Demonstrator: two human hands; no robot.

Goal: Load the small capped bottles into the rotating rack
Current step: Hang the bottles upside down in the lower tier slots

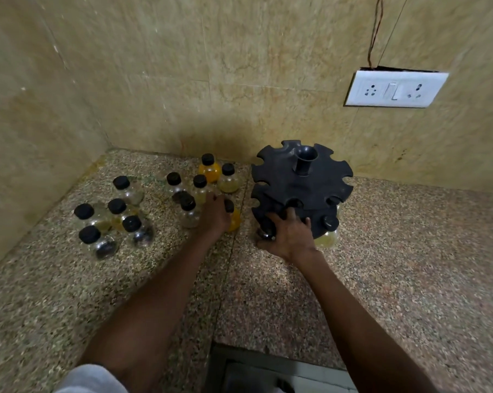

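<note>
Left arm: bare forearm, extended forward from the lower left edge of the view; a light grey sleeve (92,378) is seen at its upper end. Left hand (215,215): back turned upward, fingers curled downward in a grip; fingertips are hidden from view.

Right arm: bare forearm, extended forward from the lower right edge, angled inward toward the left. Right hand (289,236): back turned upward, fingers spread and pressed forward, thumb held out to the left side. The two hands are held apart, near each other.
</note>
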